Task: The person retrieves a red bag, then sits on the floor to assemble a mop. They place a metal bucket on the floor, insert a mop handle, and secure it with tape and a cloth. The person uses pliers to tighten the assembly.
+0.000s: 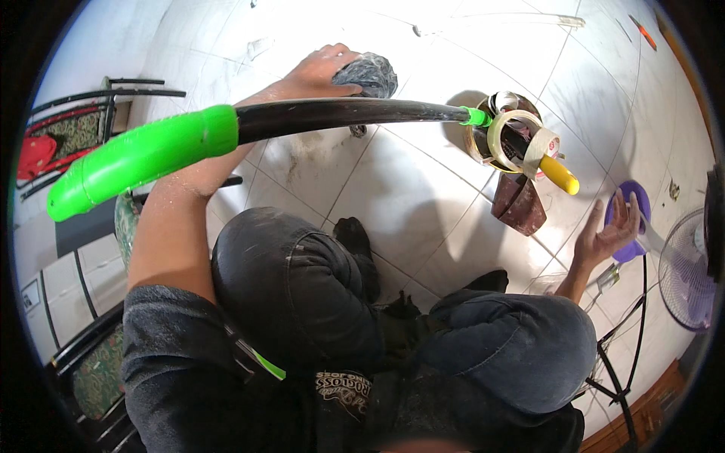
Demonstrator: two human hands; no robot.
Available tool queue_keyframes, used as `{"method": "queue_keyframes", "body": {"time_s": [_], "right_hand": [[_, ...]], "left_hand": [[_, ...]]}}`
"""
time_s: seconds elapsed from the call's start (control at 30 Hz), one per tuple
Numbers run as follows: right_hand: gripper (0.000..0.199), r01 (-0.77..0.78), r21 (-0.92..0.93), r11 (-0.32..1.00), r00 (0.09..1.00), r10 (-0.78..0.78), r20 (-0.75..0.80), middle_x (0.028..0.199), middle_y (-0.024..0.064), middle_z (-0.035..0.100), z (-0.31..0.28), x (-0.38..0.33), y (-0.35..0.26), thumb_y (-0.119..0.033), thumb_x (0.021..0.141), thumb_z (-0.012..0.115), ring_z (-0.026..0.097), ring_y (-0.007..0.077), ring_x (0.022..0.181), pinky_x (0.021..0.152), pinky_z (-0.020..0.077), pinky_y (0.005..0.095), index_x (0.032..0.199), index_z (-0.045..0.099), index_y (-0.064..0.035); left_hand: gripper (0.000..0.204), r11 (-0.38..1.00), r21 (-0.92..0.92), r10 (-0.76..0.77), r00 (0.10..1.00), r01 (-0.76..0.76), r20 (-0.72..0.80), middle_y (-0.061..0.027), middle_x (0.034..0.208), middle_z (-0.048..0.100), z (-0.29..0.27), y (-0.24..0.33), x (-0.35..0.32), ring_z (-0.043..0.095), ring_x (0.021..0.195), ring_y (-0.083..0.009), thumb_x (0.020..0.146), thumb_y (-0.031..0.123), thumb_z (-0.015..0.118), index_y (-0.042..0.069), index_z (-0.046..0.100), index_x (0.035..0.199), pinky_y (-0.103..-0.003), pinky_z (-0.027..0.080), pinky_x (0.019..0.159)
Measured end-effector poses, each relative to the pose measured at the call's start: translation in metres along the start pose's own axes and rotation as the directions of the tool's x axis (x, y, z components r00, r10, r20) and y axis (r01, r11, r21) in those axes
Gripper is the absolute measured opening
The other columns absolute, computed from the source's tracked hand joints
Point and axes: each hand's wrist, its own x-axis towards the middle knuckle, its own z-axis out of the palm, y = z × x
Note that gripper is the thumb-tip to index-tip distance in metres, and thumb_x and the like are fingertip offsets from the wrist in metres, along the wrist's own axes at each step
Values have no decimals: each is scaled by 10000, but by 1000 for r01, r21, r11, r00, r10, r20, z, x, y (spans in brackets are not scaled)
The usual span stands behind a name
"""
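Observation:
My left hand is closed on a crumpled, dark grey plastic bundle over the tiled floor. My right hand is raised at the right with its fingers spread, holding nothing, in front of a purple round base. A long black curved bar with a bright green grip crosses above my left forearm. Its small green far end meets a cluster of tape rolls around a container, whose inside is partly hidden. A yellow handle sticks out there, above a dark brown flat-sided piece.
A fan stands at the right edge, with black cables below it. Metal-framed chairs with patterned seats line the left side. A thin pale strip and an orange-handled tool lie on the far floor.

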Motion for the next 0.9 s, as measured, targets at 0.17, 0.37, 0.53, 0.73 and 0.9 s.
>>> {"method": "queue_keyframes", "body": {"time_s": [0.17,0.37,0.53,0.73,0.9], "right_hand": [[679,101,-122,987,992,-92,81,1536,241,452,-12,15,-5,69,965,675,586,368,1332,1138,489,513,1523,294,11],[635,294,-278,914,907,-175,383,1466,211,547,-13,4,-11,10,890,754,539,386,1376,1183,400,511,1463,482,-12],[557,192,-247,950,883,-57,465,1460,235,545,-15,-18,-33,-13,893,729,507,418,1395,1187,379,508,1417,544,-36],[537,118,-188,975,848,0,530,1447,239,527,-17,-45,-37,-19,892,720,505,443,1381,1154,418,527,1403,553,-32],[534,186,-329,926,845,20,535,1477,237,525,-31,-14,-49,0,871,732,499,441,1395,1163,412,521,1384,584,-34]], "left_hand": [[1163,999,-3,40,986,-41,-159,-279,1618,356,17,-14,-21,447,1442,-469,770,571,886,112,289,1656,-565,364,1211],[948,981,121,-85,904,149,-418,-202,1323,541,101,13,-27,508,1262,-398,904,644,683,143,362,1642,-556,361,1116],[619,999,-31,-28,925,17,-380,-193,1186,601,93,5,-15,532,1187,-380,972,374,708,50,553,1476,-522,408,1034],[389,998,-60,-16,911,-10,-412,-130,1041,673,65,-19,-6,662,1048,-376,863,27,645,138,634,1236,-496,536,878],[421,995,-6,98,969,-102,-225,-106,1032,672,35,1,19,709,953,-364,769,0,632,146,625,1164,-502,571,781]]}}
